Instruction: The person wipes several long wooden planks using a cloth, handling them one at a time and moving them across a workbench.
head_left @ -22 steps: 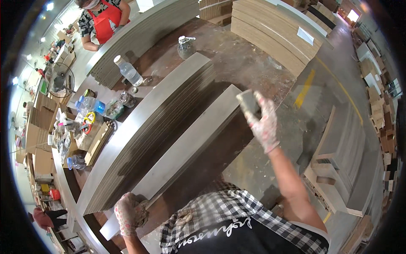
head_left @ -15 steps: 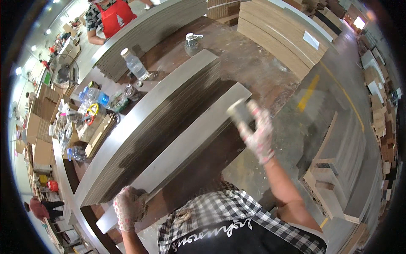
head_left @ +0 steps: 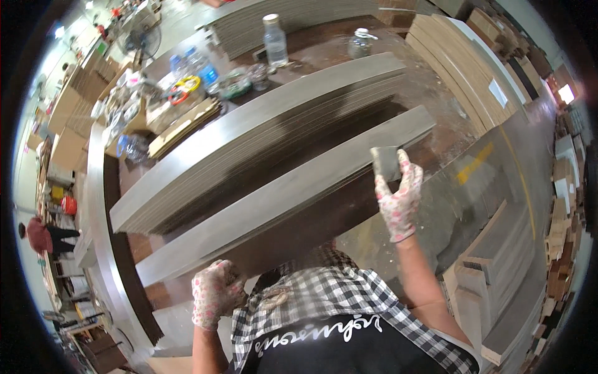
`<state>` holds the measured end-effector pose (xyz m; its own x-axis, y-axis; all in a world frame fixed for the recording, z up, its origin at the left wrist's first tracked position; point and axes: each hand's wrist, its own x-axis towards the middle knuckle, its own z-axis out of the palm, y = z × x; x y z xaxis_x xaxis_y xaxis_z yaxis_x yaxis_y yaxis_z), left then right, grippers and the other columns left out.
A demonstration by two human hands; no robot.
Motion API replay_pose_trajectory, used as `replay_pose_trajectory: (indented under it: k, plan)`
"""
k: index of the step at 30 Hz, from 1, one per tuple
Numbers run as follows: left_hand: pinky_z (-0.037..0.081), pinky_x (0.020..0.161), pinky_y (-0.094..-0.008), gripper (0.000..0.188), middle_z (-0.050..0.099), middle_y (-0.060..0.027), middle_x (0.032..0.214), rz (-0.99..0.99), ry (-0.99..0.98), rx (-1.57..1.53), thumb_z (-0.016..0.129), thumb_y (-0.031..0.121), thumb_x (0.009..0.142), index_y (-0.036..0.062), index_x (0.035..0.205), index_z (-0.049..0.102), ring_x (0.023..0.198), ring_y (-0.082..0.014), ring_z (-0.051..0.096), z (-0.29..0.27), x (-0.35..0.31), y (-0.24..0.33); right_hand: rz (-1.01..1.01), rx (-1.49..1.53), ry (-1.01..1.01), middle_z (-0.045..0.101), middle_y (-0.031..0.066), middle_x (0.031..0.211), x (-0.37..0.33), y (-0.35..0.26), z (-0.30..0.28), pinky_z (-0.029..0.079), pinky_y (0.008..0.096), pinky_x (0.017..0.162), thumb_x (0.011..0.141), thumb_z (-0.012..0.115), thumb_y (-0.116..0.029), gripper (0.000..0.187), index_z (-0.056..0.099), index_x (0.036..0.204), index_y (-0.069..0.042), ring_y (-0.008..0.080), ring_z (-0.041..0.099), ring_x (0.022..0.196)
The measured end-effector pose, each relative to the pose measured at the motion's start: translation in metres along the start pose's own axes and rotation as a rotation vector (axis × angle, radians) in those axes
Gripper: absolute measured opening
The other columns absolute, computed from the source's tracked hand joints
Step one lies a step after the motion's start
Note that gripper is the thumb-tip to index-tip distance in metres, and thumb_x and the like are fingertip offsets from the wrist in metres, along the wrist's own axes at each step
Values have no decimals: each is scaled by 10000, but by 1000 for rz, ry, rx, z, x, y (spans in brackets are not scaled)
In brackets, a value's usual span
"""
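My right hand (head_left: 400, 202), in a white glove with pink spots, grips a grey sanding block (head_left: 387, 163) between thumb and fingers. The block is beside the front edge of a low stack of long grey boards (head_left: 293, 182), toward their right end; contact cannot be made out. My left hand (head_left: 215, 293), gloved alike, is closed at the near edge of these boards, toward their left end. Its fingers curl out of sight, so anything inside is hidden. Behind lies a taller stack of similar grey boards (head_left: 249, 131).
The brown table (head_left: 445, 78) holds a clear bottle (head_left: 275, 43), a glass jar (head_left: 361, 45), and a cluttered box (head_left: 159, 115) at left. More boards stand at the back (head_left: 293, 22) and back right (head_left: 461, 68). Further board stacks (head_left: 498, 262) rest at lower right.
The view has turned, so the table's things appear shifted right. My right hand with the sanding block now sits off the board's front edge. My left hand is farther in from the boards' left end.
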<state>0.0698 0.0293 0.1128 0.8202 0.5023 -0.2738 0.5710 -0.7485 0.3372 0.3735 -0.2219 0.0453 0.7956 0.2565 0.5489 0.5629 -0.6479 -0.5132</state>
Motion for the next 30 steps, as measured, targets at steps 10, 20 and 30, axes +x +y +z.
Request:
replay_pose_trajectory:
  k: [10, 20, 30]
  plan:
    - [539, 702, -419, 228, 692, -142, 814, -144, 93, -262, 729, 294, 784, 72, 786, 678, 784, -344, 683, 46, -92, -177, -411, 320, -305, 562, 150, 1113, -156, -232, 80, 495, 442, 876, 740, 825, -215, 753, 514, 1397, -15, 319, 575, 1002]
    - [546, 732, -424, 255, 719, -144, 889, -255, 153, -326, 771, 324, 799, 92, 890, 717, 835, -335, 698, 57, -168, -255, -809, 538, -750, 609, 158, 1036, -231, -444, 143, 487, 452, 827, 833, 715, -320, 611, 572, 1349, -25, 333, 592, 964]
    - [539, 641, -342, 181, 694, -107, 740, -257, 391, -608, 801, 206, 787, 63, 851, 711, 651, -232, 682, 53, -136, -231, -735, 242, -447, 616, 133, 1038, -187, -349, 118, 494, 440, 761, 840, 722, -364, 509, 633, 1300, -163, 283, 591, 921]
